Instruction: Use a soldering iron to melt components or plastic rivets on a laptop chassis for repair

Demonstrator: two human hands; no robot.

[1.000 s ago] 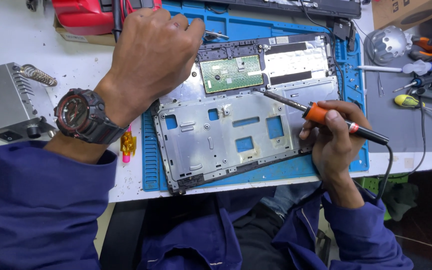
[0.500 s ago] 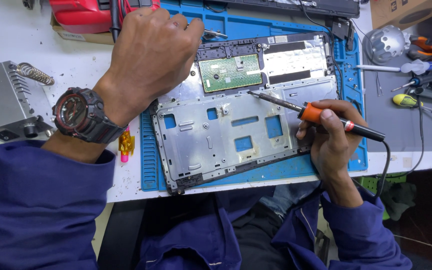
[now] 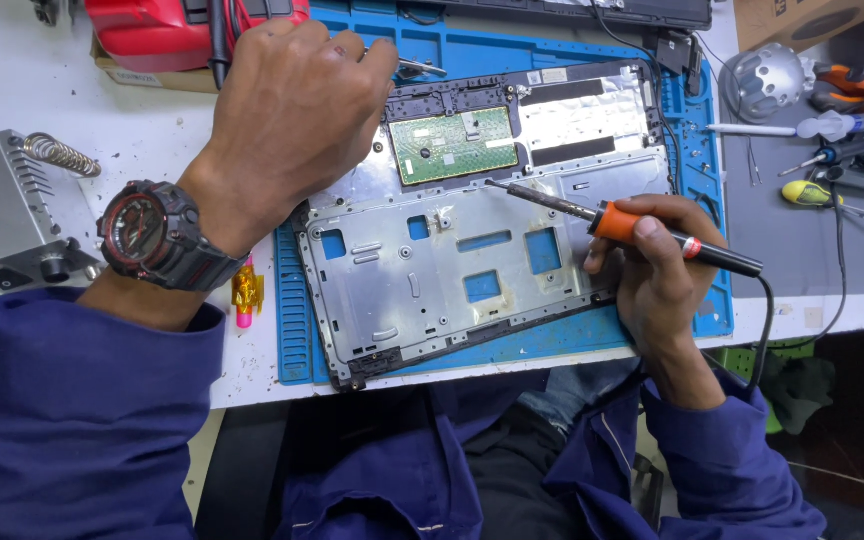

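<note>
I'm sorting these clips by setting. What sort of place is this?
Probably an electronics repair bench: the right hand holds a soldering iron over an opened laptop chassis on a blue repair mat, with a soldering station nearby.

At your nine o'clock sat a grey soldering station (image 3: 2, 215); at twelve, a red case (image 3: 167, 30); at two, a silver dome lamp (image 3: 764, 80) and yellow-handled tool (image 3: 807, 193).
</note>
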